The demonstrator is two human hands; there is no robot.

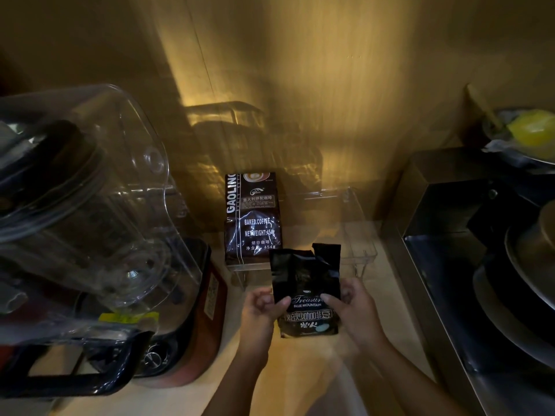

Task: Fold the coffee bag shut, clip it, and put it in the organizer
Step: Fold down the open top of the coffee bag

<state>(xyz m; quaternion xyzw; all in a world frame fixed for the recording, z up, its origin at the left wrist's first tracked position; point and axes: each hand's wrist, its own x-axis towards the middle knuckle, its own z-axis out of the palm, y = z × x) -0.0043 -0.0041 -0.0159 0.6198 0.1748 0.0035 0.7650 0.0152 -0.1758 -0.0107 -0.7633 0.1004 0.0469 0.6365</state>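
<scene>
Both hands, left [262, 310] and right [351, 304], gripping upright black coffee bag [306, 283], top open, crumpled.

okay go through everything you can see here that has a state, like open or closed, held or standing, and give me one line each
Blue Mountain coffee bag: top open, unfolded, no clip; upright on the counter, held by both hands.
Left hand: gripping the bag's left edge.
Right hand: gripping the bag's right side.
Gaoling coffee bag: upright in the organizer, top looks closed.
Clear organizer: room left at its right side.
Blender jar: seated on its base, lid on.
</scene>
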